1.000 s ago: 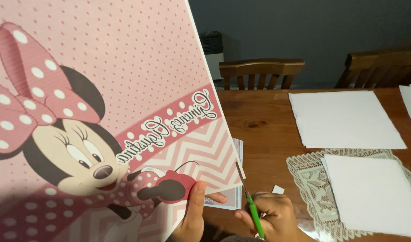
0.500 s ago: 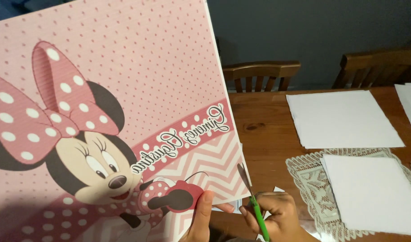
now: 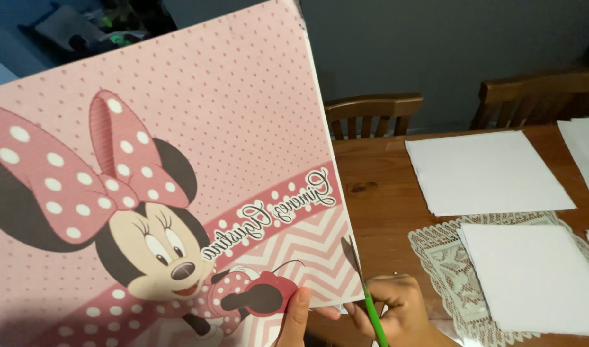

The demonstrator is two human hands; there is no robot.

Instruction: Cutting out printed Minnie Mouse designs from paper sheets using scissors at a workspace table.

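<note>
Pink sheet (image 3: 178, 193), large, printed with a cartoon mouse in a dotted bow, held up tilted off the counter (image 3: 378, 193); fills the view from 7 to 12 o'clock. Raised so its lower right edge sits free for the blades.

Left hand (image 3: 296, 316) at 6 o'clock: thumb pressed on the sheet's bottom edge, fingers hidden behind, pinching the sheet; likely steadying the edge close to the cut.

Right hand (image 3: 397, 308) at 5 o'clock, fingers curled closed around green-handled scissors (image 3: 365, 283). Blades point up toward 12 o'clock, lying along the sheet's right edge near its bottom corner; whether the blades are parted, cannot tell.

Beyond, at 3 o'clock: lace mat (image 3: 445, 270) under a white sheet (image 3: 532, 276). Farther, at 2 o'clock, another white sheet (image 3: 487, 170) flat on the wooden counter. Farthest: two wooden chairs (image 3: 371, 112) against a dark wall.
</note>
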